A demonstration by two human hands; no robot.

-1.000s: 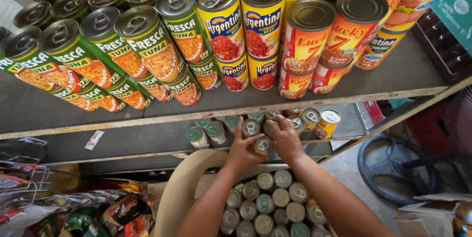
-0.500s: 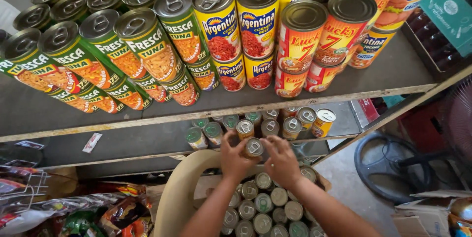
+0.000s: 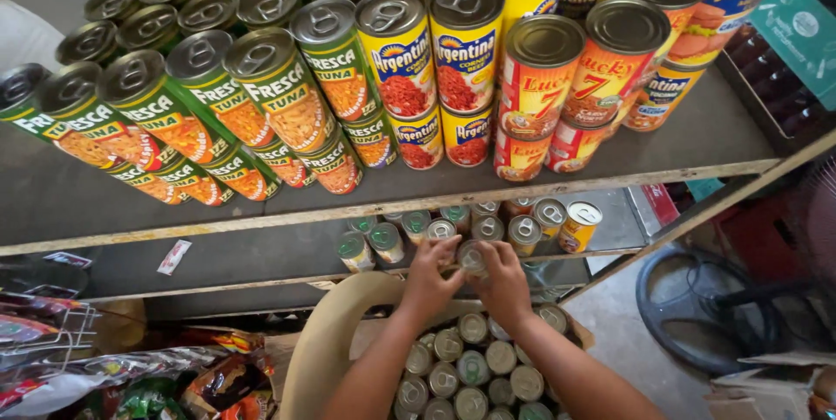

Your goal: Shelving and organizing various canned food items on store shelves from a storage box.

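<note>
Gripping one small round silver-lidded tin can [image 3: 471,256] at lower centre, left hand [image 3: 433,276] and right hand [image 3: 503,279] close around it above the grey metal lower shelf [image 3: 261,255] and a cardboard box of cans [image 3: 461,368].

cans [image 3: 475,37]: shiny metal, glossy paper labels | shelf [image 3: 70,202]: matt, scuffed

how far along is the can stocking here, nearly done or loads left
Done: a row of small cans already stands on the lower shelf, and the top shelf is full. In hand: the left hand and right hand hold one can at the shelf edge. Left: the box below holds many cans.
</note>
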